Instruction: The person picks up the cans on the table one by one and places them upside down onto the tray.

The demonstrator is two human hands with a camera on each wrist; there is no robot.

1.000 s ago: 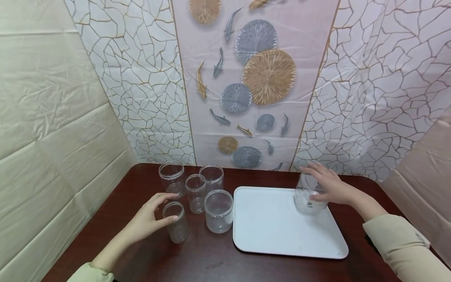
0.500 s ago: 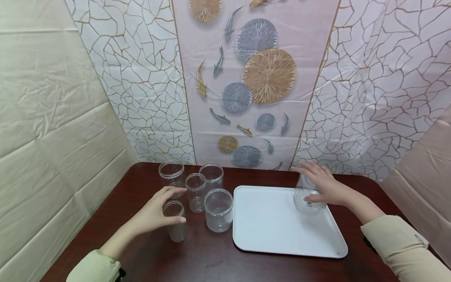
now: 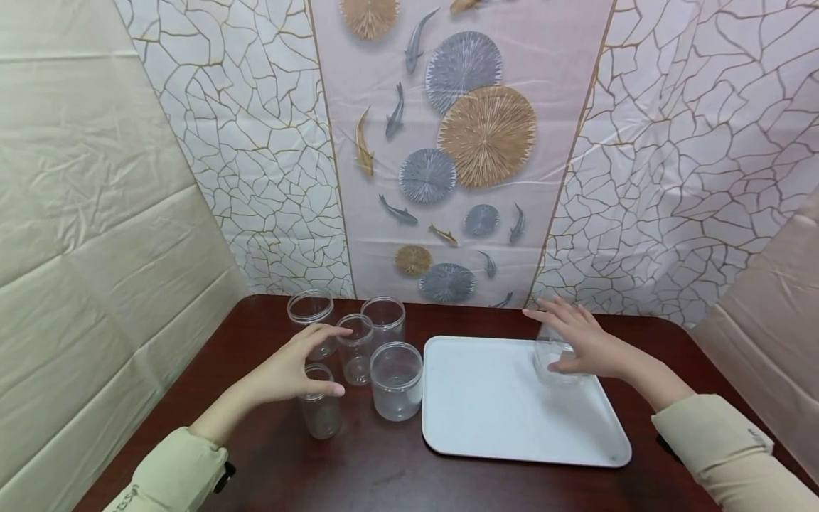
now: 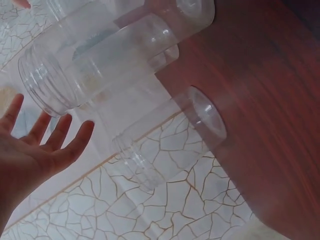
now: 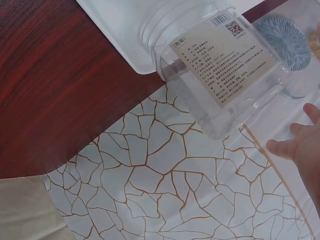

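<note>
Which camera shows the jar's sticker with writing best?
The right wrist view: the sticker faces the camera up close, showing its barcode and rows of print. In the head view, the jar is partly behind the right hand and no writing is readable. The left wrist view doesn't show that sticker.

- Tray (image 3: pixel 512 412), white (landmark): quantity 1.
- Table (image 3: pixel 358 469), beneath the tray: quantity 1.
- Clear jars (image 3: pixel 397 395), left of the tray: quantity 5.
- Inverted jar (image 3: pixel 544 359), on the tray's far right corner: quantity 1 — jar total, 6.
- Printed label (image 5: pixel 225 60), on the tray's jar: quantity 1.
- Hands: quantity 2 — left hand (image 3: pixel 288 370), left of the tray; right hand (image 3: pixel 589 341), at the tray's far right corner.
- Backdrop discs (image 3: pixel 493 139), behind the tray: quantity 7 (brown 3, grey 4).
- Backdrop fish (image 3: pixel 412 53), behind the tray: quantity at least 9.
</note>
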